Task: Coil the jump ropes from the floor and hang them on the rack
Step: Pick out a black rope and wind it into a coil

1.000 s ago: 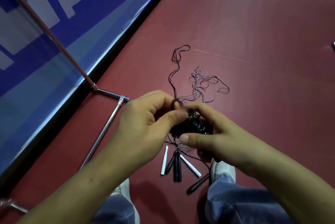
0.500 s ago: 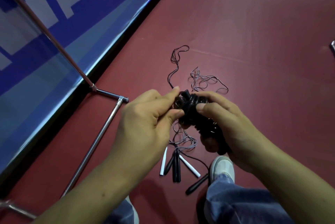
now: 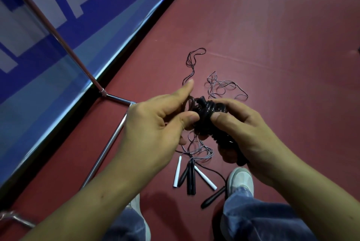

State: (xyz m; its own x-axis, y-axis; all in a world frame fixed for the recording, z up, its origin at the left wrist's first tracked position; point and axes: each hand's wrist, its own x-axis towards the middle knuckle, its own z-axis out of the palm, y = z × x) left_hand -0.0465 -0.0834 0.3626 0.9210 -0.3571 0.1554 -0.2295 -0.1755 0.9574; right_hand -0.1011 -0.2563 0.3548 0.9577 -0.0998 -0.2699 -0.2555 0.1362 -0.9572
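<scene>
- You hold the black coil (image 3: 206, 123) up between both hands, above the red floor (image 3: 272, 36). It is a tight bundle of glossy black rope wound round itself.
- Your right hand (image 3: 247, 133) is clamped on the coil from its right side. The thumb lies across the front of the windings and the fingers curl over the top. The lower fingers wrap a dark part that sticks down out of the bundle.
- Your left hand (image 3: 153, 125) grips the coil's left side, with the thumb tip pressed on the windings and the lower fingers curled behind. The index finger is stretched straight, pointing up past the coil.
- One rope loop stands out of the coil's upper left, just beside your left thumb.
- Thin loose cords (image 3: 224, 88) lie tangled on the floor beyond the coil, and more of them lie under it.
- Below the coil lie two white handles (image 3: 177, 172), with a pair of black handles (image 3: 190, 179) side by side between them.
- A single black handle (image 3: 213, 198) lies further below and to the right of the coil, just beside your right shoe (image 3: 240, 180).
- The rack (image 3: 109, 143) stands left of the coil. Its chrome foot tube lies on the floor and its pole slants up to the far left.
- A blue and white wall panel (image 3: 48, 77) runs beyond the rack, further left of the coil.
</scene>
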